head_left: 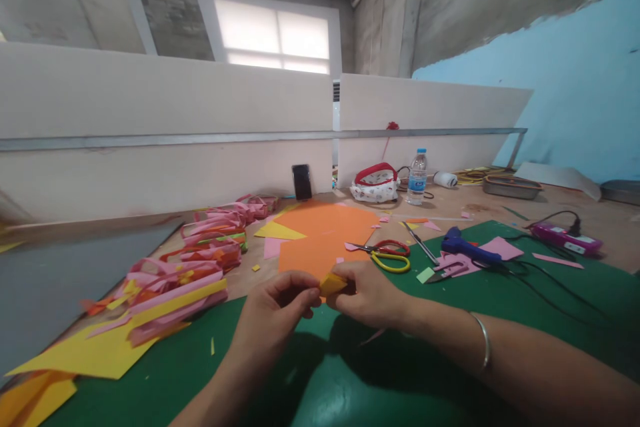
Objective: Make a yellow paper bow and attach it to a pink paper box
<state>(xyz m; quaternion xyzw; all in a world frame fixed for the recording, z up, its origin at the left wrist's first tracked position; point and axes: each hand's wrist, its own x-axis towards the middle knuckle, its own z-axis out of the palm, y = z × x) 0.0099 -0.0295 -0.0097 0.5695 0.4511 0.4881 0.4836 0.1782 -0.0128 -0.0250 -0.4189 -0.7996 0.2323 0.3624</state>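
A small folded piece of yellow paper (332, 283) is pinched between both of my hands above the green cutting mat (380, 373). My left hand (273, 317) grips its left end with curled fingers. My right hand (367, 293) holds its right end, fingers closed round it; a silver bangle sits on that wrist. Just beyond the hands lies an orange paper sheet (320, 233).
Scissors with red and yellow handles (387, 255), a blue glue gun (467, 247) with its cable and a purple power strip (565, 238) lie right. Piles of pink, orange and yellow paper strips (185, 280) sit left. A phone (301, 181), pouch (375, 183) and water bottle (417, 177) stand by the white partition.
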